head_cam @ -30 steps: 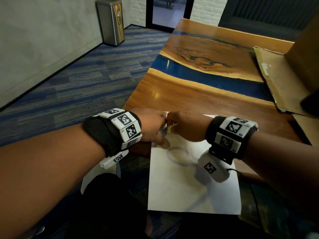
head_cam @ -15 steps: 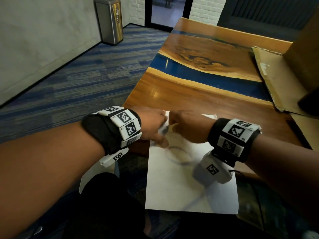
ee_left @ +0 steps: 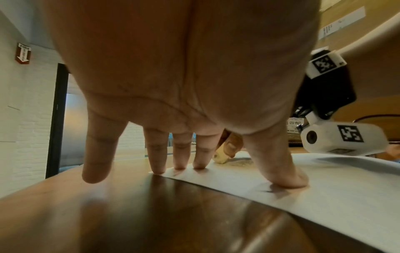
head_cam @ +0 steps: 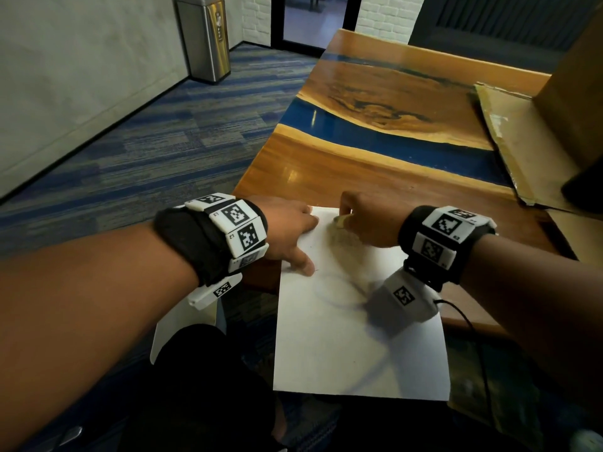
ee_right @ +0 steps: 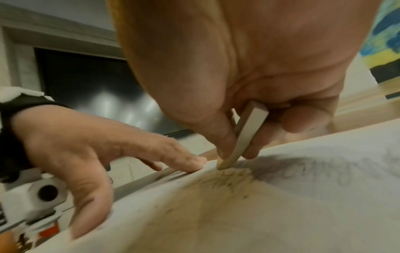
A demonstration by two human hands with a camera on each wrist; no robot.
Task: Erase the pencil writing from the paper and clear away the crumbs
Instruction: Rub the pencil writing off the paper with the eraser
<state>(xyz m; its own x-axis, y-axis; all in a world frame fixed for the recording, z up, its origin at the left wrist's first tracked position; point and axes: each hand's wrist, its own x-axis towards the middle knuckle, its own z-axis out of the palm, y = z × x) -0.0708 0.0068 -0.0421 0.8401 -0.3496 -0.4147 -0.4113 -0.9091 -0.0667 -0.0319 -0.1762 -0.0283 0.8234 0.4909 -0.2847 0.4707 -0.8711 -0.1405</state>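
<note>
A white sheet of paper [head_cam: 342, 337] lies at the near edge of the wooden table [head_cam: 359, 171], its lower part hanging past the edge. My left hand [head_cam: 287, 233] presses straight fingers and thumb on the paper's [ee_left: 324, 196] left edge. My right hand [head_cam: 362, 220] pinches a flat beige eraser [ee_right: 244, 137] between thumb and fingers, its tip touching the paper [ee_right: 281, 214] near the top corner. The eraser [ee_left: 220, 156] shows behind the left fingers. Faint pencil writing [ee_right: 320, 169] and dark crumbs [ee_right: 227, 181] lie by the eraser tip.
Flattened cardboard [head_cam: 515, 148] and a box sit at the table's right. A blue resin strip [head_cam: 375, 138] crosses the tabletop. A steel bin [head_cam: 204, 35] stands on the carpet far left. A black cable [head_cam: 463, 318] trails near my right wrist.
My right hand has slid the eraser away from the left hand, up and right toward the paper's top edge. The left hand still presses the paper's left edge.
</note>
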